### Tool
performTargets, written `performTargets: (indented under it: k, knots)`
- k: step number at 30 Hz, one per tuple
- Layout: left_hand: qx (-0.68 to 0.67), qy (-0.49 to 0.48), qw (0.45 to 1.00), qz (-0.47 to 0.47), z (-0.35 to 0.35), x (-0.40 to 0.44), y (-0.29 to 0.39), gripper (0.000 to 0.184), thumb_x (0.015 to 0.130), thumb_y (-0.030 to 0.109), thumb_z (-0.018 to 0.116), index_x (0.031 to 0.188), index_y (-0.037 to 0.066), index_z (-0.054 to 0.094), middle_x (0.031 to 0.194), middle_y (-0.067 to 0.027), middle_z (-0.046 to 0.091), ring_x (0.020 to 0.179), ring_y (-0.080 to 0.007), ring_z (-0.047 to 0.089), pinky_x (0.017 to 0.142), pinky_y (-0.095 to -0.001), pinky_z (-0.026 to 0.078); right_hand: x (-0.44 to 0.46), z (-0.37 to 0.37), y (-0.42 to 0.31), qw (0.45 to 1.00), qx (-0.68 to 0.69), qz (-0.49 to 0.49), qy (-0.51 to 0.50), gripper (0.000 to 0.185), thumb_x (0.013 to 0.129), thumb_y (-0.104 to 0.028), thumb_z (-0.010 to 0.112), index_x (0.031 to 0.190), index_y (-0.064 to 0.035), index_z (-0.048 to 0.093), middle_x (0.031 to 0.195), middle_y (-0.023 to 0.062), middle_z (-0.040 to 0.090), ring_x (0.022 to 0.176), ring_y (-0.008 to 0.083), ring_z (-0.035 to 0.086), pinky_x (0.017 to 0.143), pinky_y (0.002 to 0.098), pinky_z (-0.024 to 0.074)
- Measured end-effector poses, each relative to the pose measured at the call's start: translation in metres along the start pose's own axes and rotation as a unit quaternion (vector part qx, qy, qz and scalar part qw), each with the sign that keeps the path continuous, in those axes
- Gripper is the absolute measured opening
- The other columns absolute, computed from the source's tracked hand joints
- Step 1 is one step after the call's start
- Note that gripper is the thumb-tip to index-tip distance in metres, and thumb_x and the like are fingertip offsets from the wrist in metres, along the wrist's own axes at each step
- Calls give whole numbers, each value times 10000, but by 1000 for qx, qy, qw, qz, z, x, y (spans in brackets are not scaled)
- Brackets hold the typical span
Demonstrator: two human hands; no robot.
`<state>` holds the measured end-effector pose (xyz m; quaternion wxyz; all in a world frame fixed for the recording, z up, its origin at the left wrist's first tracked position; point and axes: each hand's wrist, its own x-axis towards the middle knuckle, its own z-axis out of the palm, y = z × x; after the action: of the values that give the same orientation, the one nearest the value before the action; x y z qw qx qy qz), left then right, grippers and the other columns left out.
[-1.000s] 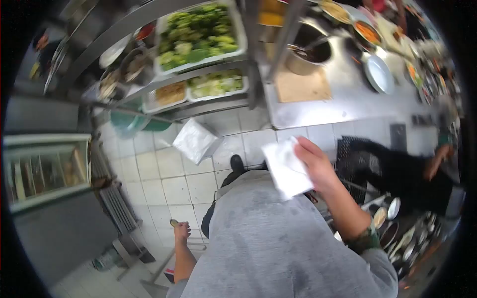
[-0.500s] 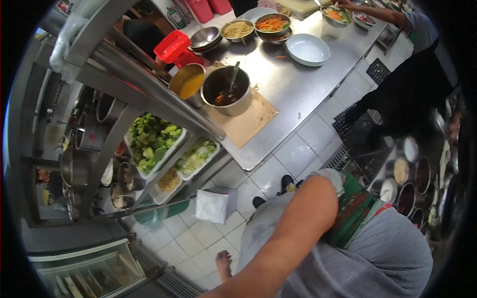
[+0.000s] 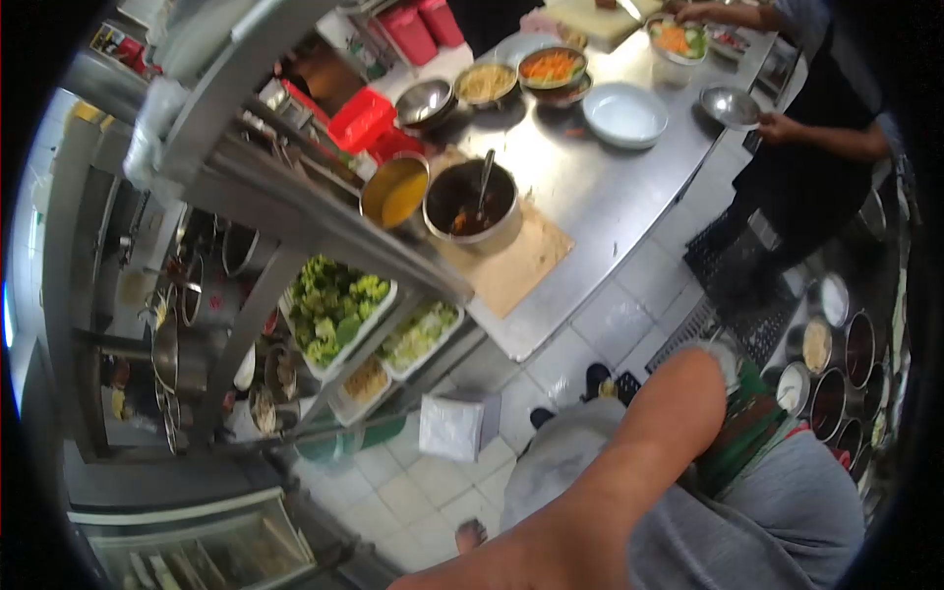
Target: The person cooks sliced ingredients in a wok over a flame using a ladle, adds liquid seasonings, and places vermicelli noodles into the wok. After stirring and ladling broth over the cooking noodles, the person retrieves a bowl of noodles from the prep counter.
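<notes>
One boxy white package (image 3: pixel 450 428), glossy wrap over flat sides, sat on pale square floor tiles (image 3: pixel 379 482), beyond left hand (image 3: pixel 472 534). Left hand partly hidden by right forearm (image 3: pixel 600 482); finger pose could not be told. Right hand out of view, grip unknown. Leftward, knobbly broccoli (image 3: pixel 332 305) filled tray (image 3: pixel 362 332). Far, smooth steel table (image 3: pixel 629 192) bore round metal pot (image 3: pixel 503 234) on tan board (image 3: pixel 531 270).

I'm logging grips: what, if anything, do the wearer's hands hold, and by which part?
Cannot be told: the right hand is out of frame; the left hand, partly hidden, shows no clear hold.
</notes>
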<state>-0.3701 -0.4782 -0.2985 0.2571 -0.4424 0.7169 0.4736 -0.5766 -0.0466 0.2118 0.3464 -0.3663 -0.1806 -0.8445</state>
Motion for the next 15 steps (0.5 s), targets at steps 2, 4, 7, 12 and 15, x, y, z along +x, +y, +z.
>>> performTargets:
  k: [2, 4, 7, 12, 15]
  knots:
    - [14, 24, 999, 14, 1, -39, 30, 237, 881, 211, 574, 1026, 25, 600, 886, -82, 639, 752, -184, 630, 605, -310, 513, -8, 6, -20, 997, -80, 8, -15, 309, 911, -186, 548, 1116, 36, 615, 1042, 136, 625, 960, 172, 582, 831, 296, 460]
    - [31, 30, 998, 35, 25, -64, 95, 252, 869, 219, 589, 1024, 21, 603, 884, -84, 642, 755, -176, 631, 610, -304, 509, -17, 13, -33, 987, -159, -19, -32, 306, 907, -205, 555, 1100, 25, 614, 995, 120, 613, 917, 170, 574, 797, 299, 458]
    - [15, 43, 997, 69, 29, -82, 94, 275, 853, 232, 611, 1012, 8, 608, 861, -87, 646, 753, -173, 630, 615, -297, 499, -28, 20, -54, 961, -249, -96, -73, 303, 900, -233, 564, 1075, 9, 614, 923, 97, 595, 854, 167, 563, 745, 303, 456]
    - [159, 87, 980, 86, 30, -86, 27, 335, 799, 285, 616, 927, -20, 665, 933, -210, 675, 892, -328, 653, 805, -403, 502, -33, 21, -75, 940, -275, -144, -141, 301, 889, -280, 581, 1033, -17, 613, 805, 59, 564, 748, 162, 544, 658, 310, 451]
    - [190, 81, 978, 34, 31, -110, -6, 383, 805, 354, 584, 918, 0, 672, 955, -217, 663, 923, -389, 618, 835, -432, 482, -22, 17, -66, 949, -241, -118, -167, 303, 882, -308, 590, 1009, -33, 612, 733, 36, 546, 684, 159, 532, 606, 314, 449]
